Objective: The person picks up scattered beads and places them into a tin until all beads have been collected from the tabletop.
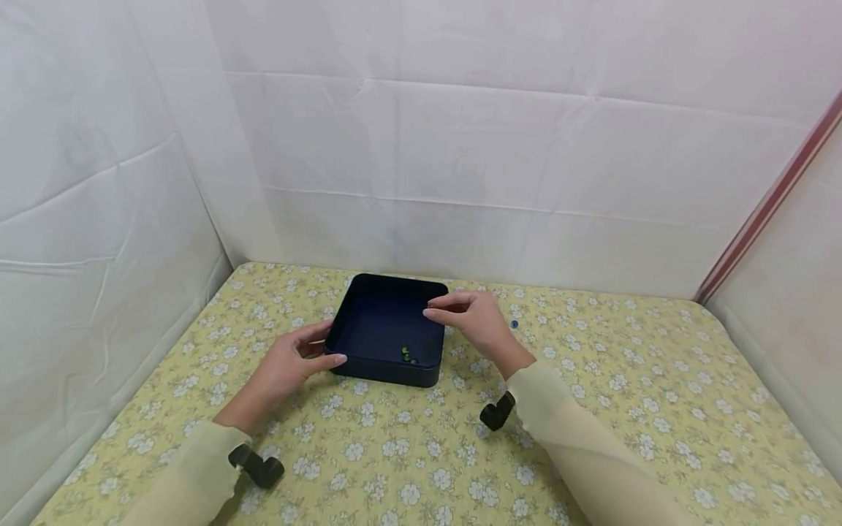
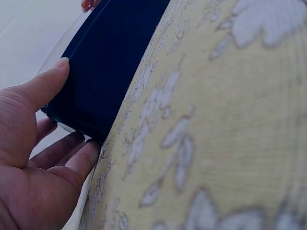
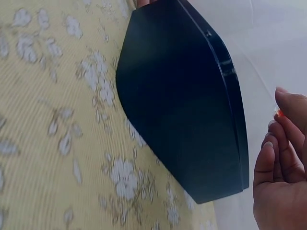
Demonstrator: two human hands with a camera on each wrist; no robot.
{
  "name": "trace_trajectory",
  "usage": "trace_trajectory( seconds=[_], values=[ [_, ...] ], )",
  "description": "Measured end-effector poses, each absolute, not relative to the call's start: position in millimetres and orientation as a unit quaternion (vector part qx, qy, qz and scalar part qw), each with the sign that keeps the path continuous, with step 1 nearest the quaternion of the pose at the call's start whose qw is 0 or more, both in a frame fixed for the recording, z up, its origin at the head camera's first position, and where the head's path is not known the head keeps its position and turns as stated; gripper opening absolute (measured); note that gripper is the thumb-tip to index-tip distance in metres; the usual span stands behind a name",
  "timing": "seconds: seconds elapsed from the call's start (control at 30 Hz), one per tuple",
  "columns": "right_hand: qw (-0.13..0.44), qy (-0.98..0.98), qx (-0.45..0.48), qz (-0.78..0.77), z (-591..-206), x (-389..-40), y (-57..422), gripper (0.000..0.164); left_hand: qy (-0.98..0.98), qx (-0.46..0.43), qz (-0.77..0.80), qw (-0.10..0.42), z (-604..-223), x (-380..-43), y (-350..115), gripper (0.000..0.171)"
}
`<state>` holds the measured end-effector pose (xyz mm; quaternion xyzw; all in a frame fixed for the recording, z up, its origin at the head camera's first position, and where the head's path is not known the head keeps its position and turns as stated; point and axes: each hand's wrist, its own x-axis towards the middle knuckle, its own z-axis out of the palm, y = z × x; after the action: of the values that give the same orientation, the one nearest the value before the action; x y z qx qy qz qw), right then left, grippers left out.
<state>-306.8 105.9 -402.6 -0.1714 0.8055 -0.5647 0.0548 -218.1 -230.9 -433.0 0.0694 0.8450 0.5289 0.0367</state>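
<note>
A dark navy square box (image 1: 384, 370) with low walls and no lid sits on the flowered cloth. My left hand (image 1: 286, 365) grips its near left corner, thumb at the rim and fingers around the side, as the left wrist view also shows. Over the box's right wall, my right hand (image 1: 479, 321) pinches a small, glassy orange-red marble (image 3: 278, 113) between thumb and forefinger. Several green marbles (image 1: 406, 352) lie inside the box near its front right corner. On the cloth to the right of my right hand rests a blue marble (image 1: 514, 324).
Yellow cloth with white flowers (image 1: 408, 467) covers the table. White sheeting (image 1: 421, 146) hangs close behind the box and at both sides, with a dark red strip (image 1: 770, 204) at the right corner. Each wrist carries a small black camera mount (image 1: 498, 411).
</note>
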Motion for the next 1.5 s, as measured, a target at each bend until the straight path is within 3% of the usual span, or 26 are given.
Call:
trace_trajectory(
  seconds=[0.5,0.77,1.5],
  values=[
    [0.07,0.8,-0.186,-0.567,-396.4,-307.5,81.5,0.024,0.845,0.081,0.527,0.036,-431.5,-218.7,-230.6,0.079],
    [0.064,0.802,-0.188,-0.564,-393.4,-309.8,71.0,0.035,0.846,0.085,0.525,0.034,-431.1,-218.8,-230.7,0.079],
    [0.085,0.806,-0.171,-0.56,-392.2,-314.9,33.3,0.026,0.844,0.077,0.53,0.04,-429.1,-217.6,-229.9,0.077]
  ],
)
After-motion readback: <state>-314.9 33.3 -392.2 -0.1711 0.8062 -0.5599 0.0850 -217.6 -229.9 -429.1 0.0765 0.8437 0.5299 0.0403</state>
